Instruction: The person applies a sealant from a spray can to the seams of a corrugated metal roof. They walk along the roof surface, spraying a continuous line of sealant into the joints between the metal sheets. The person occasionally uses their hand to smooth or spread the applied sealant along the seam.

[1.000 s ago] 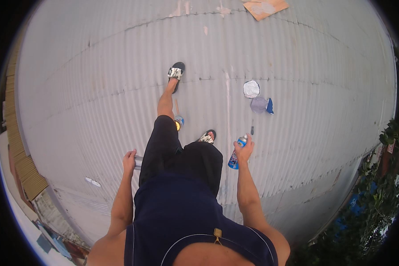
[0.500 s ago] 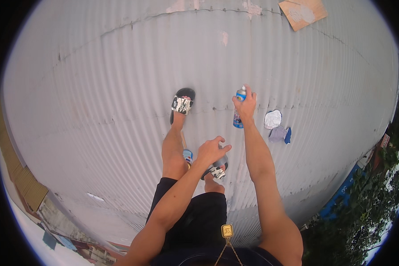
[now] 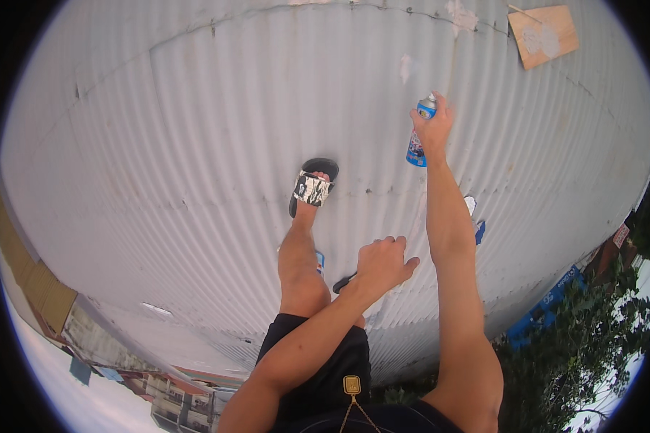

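Observation:
My right hand [image 3: 435, 130] is wrapped round a blue spray can [image 3: 416, 151], with a finger at its silver top [image 3: 432, 99]. It is held over the grey corrugated metal sheeting [image 3: 224, 130]. Lower and further left, my left hand [image 3: 388, 263] hangs above the sheeting, thumb out and fingers loosely bent. I see nothing in it, though the fingertips are turned from view. A black slipper with a patterned strap [image 3: 313, 189] is on my left foot. The other slipper [image 3: 344, 282] is mostly covered by my left arm.
A wooden board [image 3: 556, 43] with a grey smear and a stick lies at the far right. A silvery crumpled piece [image 3: 471, 205] and a blue scrap [image 3: 480, 232] show beside my right forearm. A blue can [image 3: 320, 261] stands behind my left leg. Trees [image 3: 563, 353] border the right.
My right hand has moved farther forward and to the right with the spray can. My left hand has shifted right and slightly down. The view has shifted, bringing more of the board into sight.

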{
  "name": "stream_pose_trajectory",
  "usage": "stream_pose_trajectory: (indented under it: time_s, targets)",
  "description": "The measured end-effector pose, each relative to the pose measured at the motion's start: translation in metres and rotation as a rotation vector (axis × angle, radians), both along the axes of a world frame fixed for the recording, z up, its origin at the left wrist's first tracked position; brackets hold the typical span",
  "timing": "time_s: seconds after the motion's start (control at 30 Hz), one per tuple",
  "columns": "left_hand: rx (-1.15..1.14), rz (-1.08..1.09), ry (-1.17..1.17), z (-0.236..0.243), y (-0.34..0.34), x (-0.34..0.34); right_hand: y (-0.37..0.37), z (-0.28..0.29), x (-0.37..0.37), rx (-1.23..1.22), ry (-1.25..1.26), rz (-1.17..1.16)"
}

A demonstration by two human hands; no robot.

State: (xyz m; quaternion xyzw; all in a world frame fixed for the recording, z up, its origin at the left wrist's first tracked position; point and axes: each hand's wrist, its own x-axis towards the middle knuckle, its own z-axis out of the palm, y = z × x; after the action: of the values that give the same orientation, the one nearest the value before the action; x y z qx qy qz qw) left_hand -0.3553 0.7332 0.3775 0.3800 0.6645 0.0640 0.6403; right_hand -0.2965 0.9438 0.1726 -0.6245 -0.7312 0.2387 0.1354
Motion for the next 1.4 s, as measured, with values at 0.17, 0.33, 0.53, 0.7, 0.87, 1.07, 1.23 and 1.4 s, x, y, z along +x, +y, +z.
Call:
stream_pose_trajectory:
  time_s: [0.17, 0.33, 0.53, 0.7, 0.87, 1.07, 1.23, 1.4]
  targets:
    - [0.014, 0.007, -0.052, -0.008, 0.005, -0.007, 0.007, 0.006, -0.004, 0.005, 0.02, 0.016]
    - [-0.051, -0.02, -0.053, -0.012, 0.009, -0.007, 0.028, 0.018, -0.018, -0.049, -0.038, 0.007]
    - [-0.139, 0.058, -0.085, -0.02, 0.013, -0.024, 0.025, 0.03, -0.021, -0.031, 0.078, 0.138]
    - [-0.146, 0.336, -0.097, -0.019, 0.001, -0.035, 0.053, 0.085, -0.05, 0.066, 0.096, 0.132]
    - [-0.155, 0.866, -0.055, -0.019, -0.035, -0.049, 0.048, 0.155, -0.053, 0.132, 0.177, 0.148]
    - [-0.176, 1.086, 0.055, 0.033, -0.023, -0.088, 0.034, 0.204, -0.025, 0.046, 0.163, 0.152]
    - [-0.078, 1.187, -0.054, 0.06, 0.002, -0.114, 0.028, 0.228, -0.024, -0.083, 0.165, 0.226]
    - [-0.013, 1.444, -0.169, 0.112, 0.045, -0.14, 0.046, 0.223, -0.059, -0.172, 0.227, 0.2]
